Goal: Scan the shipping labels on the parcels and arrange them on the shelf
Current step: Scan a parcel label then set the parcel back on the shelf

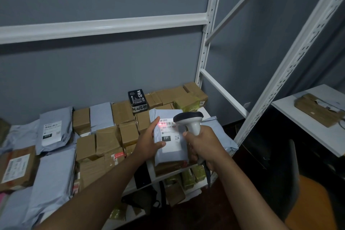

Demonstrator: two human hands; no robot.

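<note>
— What do the hands hold?
— The right hand [202,145] grips a barcode scanner [190,123], head aimed left at the label. The left hand [149,144] clasps a grey mailer parcel [170,152], long axis running away, above the shelf [188,169].
— Behind?
— Brown cartons [122,112], one black box [137,100]; print unreadable.

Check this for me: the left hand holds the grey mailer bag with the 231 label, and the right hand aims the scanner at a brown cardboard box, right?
Not quite. In the head view the right hand aims the scanner at the shipping label on the grey mailer bag itself, where a red glow sits beside the barcode, not at a brown cardboard box. The left hand does hold that bag.
</note>
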